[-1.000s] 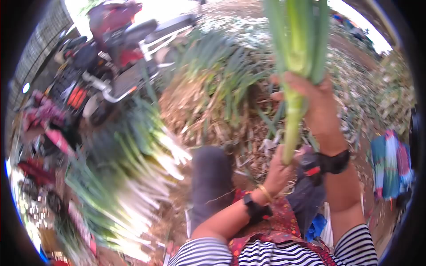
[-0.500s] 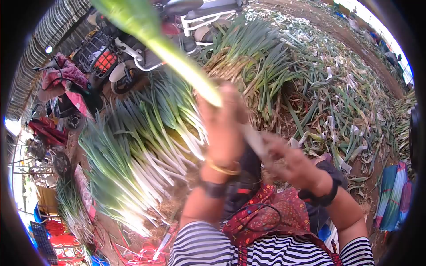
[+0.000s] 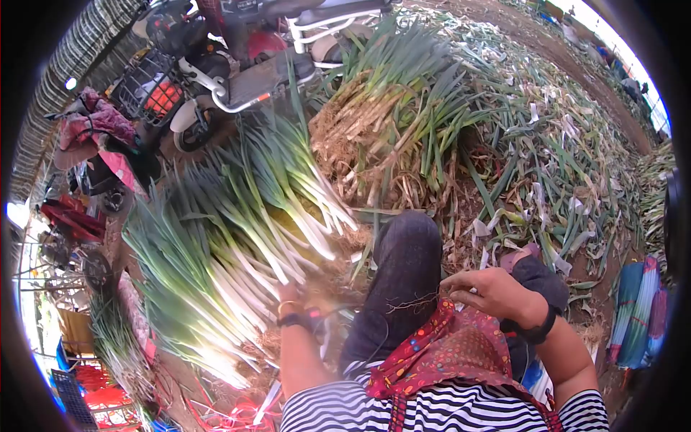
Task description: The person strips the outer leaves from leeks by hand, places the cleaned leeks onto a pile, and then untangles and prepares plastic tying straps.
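Observation:
My left hand reaches low to the white stems of the cleaned leeks, which lie side by side with their green leaves up and to the left. It touches the stems, and its fingers are too small and blurred to make out. Above my lap, my right hand is closed, fingers curled together; thin root-like strands show beside its fingertips, and what it pinches is not clear. Beyond my knee lies a heap of untrimmed leeks with brown roots and dry outer leaves.
Stripped leaves cover the ground at the right. An electric scooter with a basket stands at the upper left. Folded coloured bundles are at the far right; pink ties lie at the lower left.
The leek held up before me has left my hands. My left hand has moved down and left to the row of cleaned leeks; my right hand has drawn slightly back over my lap.

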Motion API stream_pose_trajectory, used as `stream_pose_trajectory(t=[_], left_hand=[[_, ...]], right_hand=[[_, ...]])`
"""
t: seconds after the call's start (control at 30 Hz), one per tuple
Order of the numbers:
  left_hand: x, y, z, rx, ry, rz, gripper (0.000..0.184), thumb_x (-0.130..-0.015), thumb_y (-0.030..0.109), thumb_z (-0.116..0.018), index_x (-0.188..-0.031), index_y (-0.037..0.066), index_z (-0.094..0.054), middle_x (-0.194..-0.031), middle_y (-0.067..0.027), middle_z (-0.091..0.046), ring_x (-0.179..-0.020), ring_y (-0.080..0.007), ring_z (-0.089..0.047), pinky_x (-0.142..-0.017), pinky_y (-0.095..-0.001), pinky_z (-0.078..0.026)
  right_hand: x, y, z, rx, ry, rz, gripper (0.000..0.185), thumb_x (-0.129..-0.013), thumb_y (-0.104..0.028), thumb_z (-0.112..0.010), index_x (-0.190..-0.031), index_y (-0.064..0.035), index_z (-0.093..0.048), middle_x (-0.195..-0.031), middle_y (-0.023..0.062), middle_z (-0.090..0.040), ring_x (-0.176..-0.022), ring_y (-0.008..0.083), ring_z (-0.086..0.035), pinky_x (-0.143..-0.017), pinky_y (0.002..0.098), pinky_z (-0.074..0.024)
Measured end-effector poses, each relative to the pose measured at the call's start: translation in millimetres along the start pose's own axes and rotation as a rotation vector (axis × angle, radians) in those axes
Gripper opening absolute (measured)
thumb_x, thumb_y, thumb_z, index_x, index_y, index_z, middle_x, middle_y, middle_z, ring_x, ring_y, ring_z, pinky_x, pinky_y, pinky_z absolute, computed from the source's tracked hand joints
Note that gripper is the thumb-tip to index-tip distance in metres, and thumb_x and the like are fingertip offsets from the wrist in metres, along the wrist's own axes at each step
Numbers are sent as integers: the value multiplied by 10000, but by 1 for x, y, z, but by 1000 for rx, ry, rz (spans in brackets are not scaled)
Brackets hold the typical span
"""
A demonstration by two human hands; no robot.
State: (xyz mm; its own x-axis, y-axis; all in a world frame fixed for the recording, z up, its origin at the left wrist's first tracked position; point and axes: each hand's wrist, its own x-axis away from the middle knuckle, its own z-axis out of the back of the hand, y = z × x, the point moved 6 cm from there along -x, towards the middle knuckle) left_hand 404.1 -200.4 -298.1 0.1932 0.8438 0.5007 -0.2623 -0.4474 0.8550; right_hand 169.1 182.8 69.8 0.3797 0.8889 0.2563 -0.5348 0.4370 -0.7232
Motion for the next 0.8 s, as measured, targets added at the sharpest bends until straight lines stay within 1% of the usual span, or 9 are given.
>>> stream_pose_trajectory(t=[0.1,0.2,0.33,0.43,0.53,0.63,0.67,0.77,0.8], left_hand=[[17,-16,-14,400,-118,172,149,-836,100,-540,-952,24,-485,-647,-9,-438,-469,-117,-399,-396,-259,-334],[14,5,-18,373,-10,104,138,-879,158,-523,-935,41,-476,-606,6,-373,-445,-104,-344,-378,-240,-290],[27,38,-29,614,-117,178,164,-924,207,-468,-817,91,-421,-586,29,-307,-436,-84,-264,-375,-230,-238],[33,50,-30,627,-83,171,164,-919,217,-481,-842,79,-436,-575,33,-297,-440,-86,-257,-376,-239,-229],[20,51,-25,748,-175,256,179,-908,186,-488,-987,26,-477,-622,12,-383,-461,-99,-330,-388,-256,-288],[30,77,-18,452,42,112,273,-870,125,-525,-1105,2,-462,-729,-51,-475,-532,-158,-442,-433,-304,-397],[-25,37,3,486,-22,-13,400,-822,66,-554,-1192,-4,-420,-920,-161,-537,-674,-241,-542,-498,-369,-472],[-42,9,23,6,177,148,550,-791,45,-580,-1291,24,-351,-1021,-233,-537,-813,-300,-575,-532,-422,-493],[-27,11,16,61,211,222,620,-791,53,-574,-1335,0,-280,-1103,-261,-520,-906,-337,-577,-563,-441,-503]], right_hand=[[-1,2,-1,42,-5,-18,262,-834,-163,-589,-1077,-66,-586,-861,117,-649,-769,246,-639,-690,308,-494],[-6,2,3,19,-1,-39,268,-832,-161,-592,-1083,-65,-582,-858,124,-648,-769,250,-639,-690,307,-493],[-11,4,5,23,7,-44,277,-829,-158,-596,-1089,-63,-577,-857,126,-647,-772,252,-639,-685,309,-493],[-12,7,3,63,0,-25,271,-830,-153,-595,-1085,-64,-580,-859,127,-647,-780,251,-640,-684,309,-493],[-12,17,7,75,29,13,262,-829,-148,-594,-1080,-74,-588,-845,121,-646,-763,236,-638,-683,303,-490],[-14,35,15,-70,-34,-213,253,-829,-142,-593,-1073,-80,-595,-828,114,-643,-739,220,-631,-684,298,-487],[-15,43,17,-68,12,-154,254,-831,-140,-588,-1078,-78,-593,-810,106,-640,-717,206,-620,-677,296,-484],[-20,52,20,-57,4,-209,258,-833,-144,-584,-1082,-75,-586,-825,118,-643,-745,224,-631,-684,303,-484],[-21,56,18,-52,12,-167,260,-832,-147,-585,-1082,-76,-584,-832,122,-643,-756,235,-632,-686,308,-484]])
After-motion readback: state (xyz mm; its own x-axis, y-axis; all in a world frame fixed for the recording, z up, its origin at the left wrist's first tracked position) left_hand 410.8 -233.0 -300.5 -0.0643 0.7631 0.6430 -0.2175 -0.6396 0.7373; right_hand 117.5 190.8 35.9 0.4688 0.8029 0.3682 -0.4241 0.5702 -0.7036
